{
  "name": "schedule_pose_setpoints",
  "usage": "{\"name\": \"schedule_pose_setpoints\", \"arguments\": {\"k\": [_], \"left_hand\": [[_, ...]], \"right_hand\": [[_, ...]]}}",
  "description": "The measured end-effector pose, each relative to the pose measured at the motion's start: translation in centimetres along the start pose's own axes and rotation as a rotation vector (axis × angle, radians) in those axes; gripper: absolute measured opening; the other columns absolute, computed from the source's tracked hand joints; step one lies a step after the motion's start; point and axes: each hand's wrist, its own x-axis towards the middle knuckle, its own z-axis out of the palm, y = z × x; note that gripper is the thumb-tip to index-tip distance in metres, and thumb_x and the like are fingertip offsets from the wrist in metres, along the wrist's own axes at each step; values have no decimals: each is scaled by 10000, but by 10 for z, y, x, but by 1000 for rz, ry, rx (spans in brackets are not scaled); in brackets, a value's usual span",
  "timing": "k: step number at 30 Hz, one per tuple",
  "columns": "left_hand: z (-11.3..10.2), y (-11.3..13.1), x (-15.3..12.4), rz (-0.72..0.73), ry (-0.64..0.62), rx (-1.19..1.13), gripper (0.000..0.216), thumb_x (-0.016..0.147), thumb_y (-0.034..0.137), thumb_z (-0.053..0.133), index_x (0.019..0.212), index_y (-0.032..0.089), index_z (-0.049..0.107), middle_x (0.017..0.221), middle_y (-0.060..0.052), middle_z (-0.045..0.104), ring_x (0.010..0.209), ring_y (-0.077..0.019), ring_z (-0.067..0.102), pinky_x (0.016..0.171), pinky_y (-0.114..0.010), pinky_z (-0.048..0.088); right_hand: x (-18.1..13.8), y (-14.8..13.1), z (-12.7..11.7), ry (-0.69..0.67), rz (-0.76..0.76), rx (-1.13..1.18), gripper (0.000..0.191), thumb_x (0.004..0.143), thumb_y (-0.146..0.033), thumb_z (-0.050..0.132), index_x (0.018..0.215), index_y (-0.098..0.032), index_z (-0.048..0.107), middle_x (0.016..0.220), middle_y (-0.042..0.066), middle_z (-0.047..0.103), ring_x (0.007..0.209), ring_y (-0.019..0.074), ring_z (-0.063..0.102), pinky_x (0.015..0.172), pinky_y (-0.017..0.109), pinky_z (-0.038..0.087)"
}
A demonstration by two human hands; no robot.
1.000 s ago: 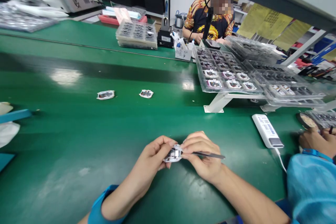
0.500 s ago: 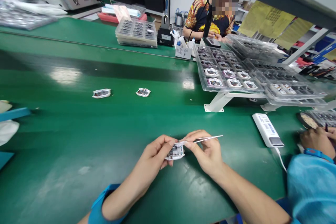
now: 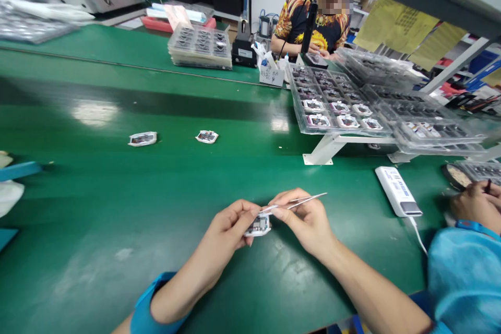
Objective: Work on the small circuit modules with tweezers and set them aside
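Between the thumb and fingers of my left hand [image 3: 230, 227] is a small white-framed electronic module [image 3: 259, 225], its circuit parts facing up. My right hand [image 3: 307, 222] is closed on a pair of tweezers [image 3: 307, 200], whose splayed arms point up to the right. The tweezers' other end reaches the module's upper edge, by my left thumb; my fingers partly hide what it touches there. Farther back on the green bench lie two similar modules, a left one [image 3: 143, 139] and a right one [image 3: 207, 136].
A clear tray of modules [image 3: 332, 99] sits on a white stand [image 3: 319, 151]. A white device with a cable [image 3: 397, 190] lies at right, near a co-worker's hand [image 3: 477, 206]. Stacked trays [image 3: 200, 47] and a white box [image 3: 271, 74] stand behind; another person sits opposite.
My right hand and the tweezers have risen slightly and the tweezers now slant more steeply. The left hand still holds the module. The whole view has shifted a little.
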Motion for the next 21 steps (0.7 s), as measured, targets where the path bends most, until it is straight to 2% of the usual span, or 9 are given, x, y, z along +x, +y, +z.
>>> {"name": "schedule_pose_setpoints", "arguments": {"k": [4, 9, 13, 21], "left_hand": [[1, -1, -1, 5, 9, -3, 331, 724, 503, 658, 743, 174, 621, 583, 38, 532, 510, -102, 423, 491, -209, 310], [2, -4, -3, 40, 35, -39, 325, 726, 488, 670, 743, 166, 629, 589, 39, 537, 517, -95, 425, 492, -203, 328], [2, -3, -2, 29, 17, -65, 324, 750, 481, 671, 775, 161, 625, 622, 36, 546, 546, -92, 442, 506, -195, 341], [-1, -5, -1, 89, -35, -41, 286, 799, 429, 646, 879, 155, 634, 643, 26, 554, 557, -106, 448, 481, -209, 333]], "right_hand": [[-1, 1, 2, 35, -62, -14, 120, 818, -305, 719, 809, -199, 663, 821, 42, 742, 768, 182, 724, 680, 307, 594], [-2, -5, 2, 18, -158, -138, 38, 831, -214, 703, 797, -203, 688, 813, 49, 757, 790, 193, 728, 712, 328, 594], [-1, -5, 3, 18, -237, -208, 43, 831, -176, 696, 806, -212, 697, 824, 49, 763, 803, 188, 730, 743, 331, 592], [-2, -1, 4, 92, -154, -122, 23, 843, -205, 677, 829, -198, 660, 825, 48, 747, 777, 185, 729, 705, 308, 592]]}}
